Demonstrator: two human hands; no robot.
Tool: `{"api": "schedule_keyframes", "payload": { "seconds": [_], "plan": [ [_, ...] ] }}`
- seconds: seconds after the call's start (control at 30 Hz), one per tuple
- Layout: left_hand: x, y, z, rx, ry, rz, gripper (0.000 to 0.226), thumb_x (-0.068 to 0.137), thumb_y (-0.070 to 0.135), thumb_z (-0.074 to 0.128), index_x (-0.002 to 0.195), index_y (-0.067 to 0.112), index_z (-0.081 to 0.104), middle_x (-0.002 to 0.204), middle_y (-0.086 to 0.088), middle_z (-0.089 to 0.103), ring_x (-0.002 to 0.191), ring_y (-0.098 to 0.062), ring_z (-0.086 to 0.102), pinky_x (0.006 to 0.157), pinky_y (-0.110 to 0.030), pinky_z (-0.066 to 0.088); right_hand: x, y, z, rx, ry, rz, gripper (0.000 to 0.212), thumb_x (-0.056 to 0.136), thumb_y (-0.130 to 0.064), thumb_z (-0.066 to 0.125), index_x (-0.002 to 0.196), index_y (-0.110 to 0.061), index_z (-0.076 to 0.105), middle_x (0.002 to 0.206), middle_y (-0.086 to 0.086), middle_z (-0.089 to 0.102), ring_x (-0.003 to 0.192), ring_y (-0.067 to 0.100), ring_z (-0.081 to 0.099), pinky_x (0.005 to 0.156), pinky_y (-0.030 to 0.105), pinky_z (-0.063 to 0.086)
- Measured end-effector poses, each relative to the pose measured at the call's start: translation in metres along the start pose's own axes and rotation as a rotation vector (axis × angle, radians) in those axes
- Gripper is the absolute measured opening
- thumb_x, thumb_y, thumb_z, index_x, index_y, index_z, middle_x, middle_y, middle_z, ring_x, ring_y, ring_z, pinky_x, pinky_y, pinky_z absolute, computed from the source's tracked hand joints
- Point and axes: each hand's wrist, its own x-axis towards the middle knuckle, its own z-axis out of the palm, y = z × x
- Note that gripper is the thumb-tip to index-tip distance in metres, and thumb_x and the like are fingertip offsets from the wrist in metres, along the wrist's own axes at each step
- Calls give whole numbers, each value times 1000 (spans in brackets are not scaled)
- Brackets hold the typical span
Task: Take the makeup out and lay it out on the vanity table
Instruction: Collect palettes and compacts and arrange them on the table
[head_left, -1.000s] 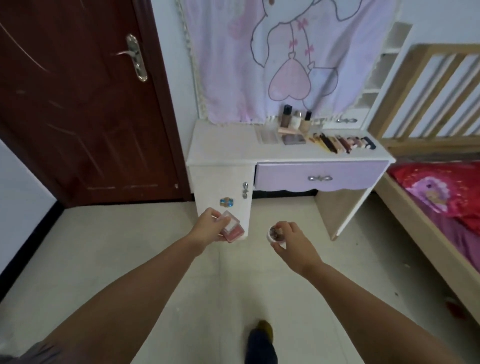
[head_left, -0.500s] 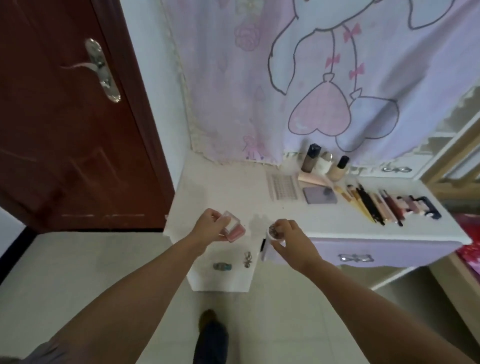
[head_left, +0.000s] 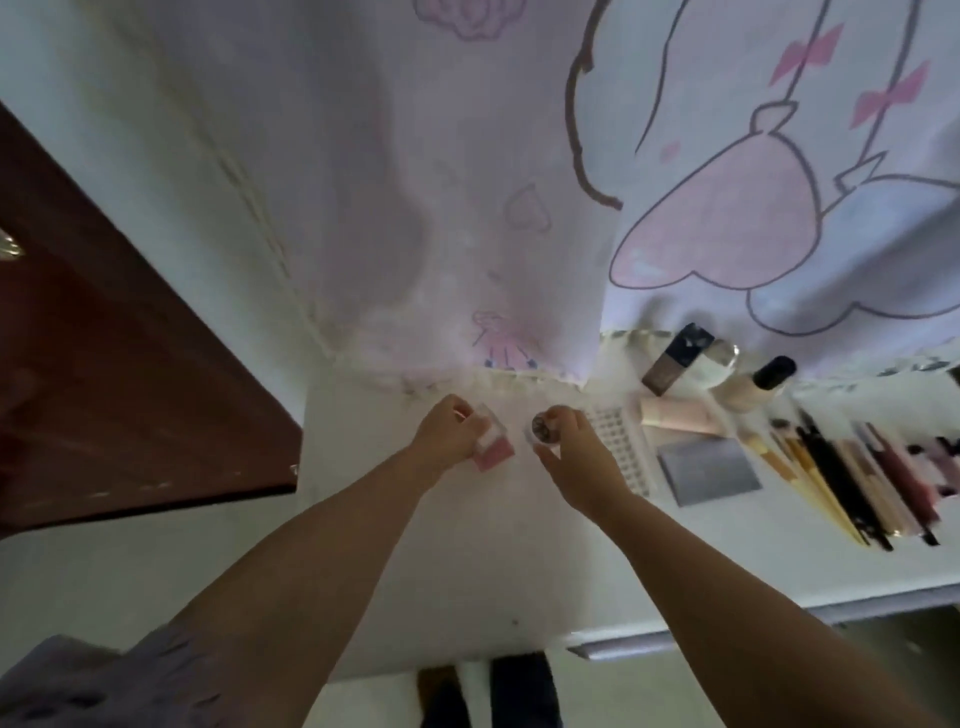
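My left hand (head_left: 448, 430) grips a small pink square case (head_left: 493, 448) over the left part of the white vanity table (head_left: 467, 561). My right hand (head_left: 576, 451) pinches a small round jar (head_left: 543, 429) beside it, just left of a clear grid tray (head_left: 621, 447). Both hands hover near the tabletop at its back. Laid out to the right are a grey compact (head_left: 709, 470), a pink tube (head_left: 680, 415), bottles (head_left: 675, 358) and a row of pencils and sticks (head_left: 852, 478).
A pink cartoon cloth (head_left: 519, 182) hangs on the wall behind the table. A dark red door (head_left: 104, 374) stands at the left. My feet (head_left: 519, 691) show below the table's front edge.
I have stepped up to the vanity; both hands, still holding the case and the jar, now reach over the tabletop toward its back.
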Motion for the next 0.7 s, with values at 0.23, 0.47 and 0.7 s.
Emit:
{"api": "schedule_keyframes", "payload": {
  "seconds": [0.23, 0.47, 0.7],
  "plan": [
    [60, 8, 6, 231, 20, 47, 12, 89, 15, 59, 95, 11, 49, 90, -6, 54, 83, -17, 50, 70, -28, 40, 73, -2, 22, -160, 5, -165, 33, 82, -14, 65, 112, -4, 58, 116, 16, 59, 104, 37, 55, 93, 42, 41],
    [75, -3, 2, 287, 54, 109, 14, 83, 16, 62, 86, 3, 58, 80, -13, 61, 81, -26, 58, 76, -34, 43, 81, 15, 28, -246, 54, -280, 44, 68, -24, 73, 105, -11, 52, 104, 14, 65, 94, 34, 62, 88, 40, 48],
    [46, 1, -19, 37, -60, 48, 13, 88, 12, 62, 78, 16, 54, 71, 4, 50, 65, -8, 43, 58, -16, 34, 51, 36, 7, -171, 113, -118, 27, 84, -13, 56, 108, -4, 60, 119, 17, 59, 106, 37, 57, 95, 47, 47]
  ]
}}
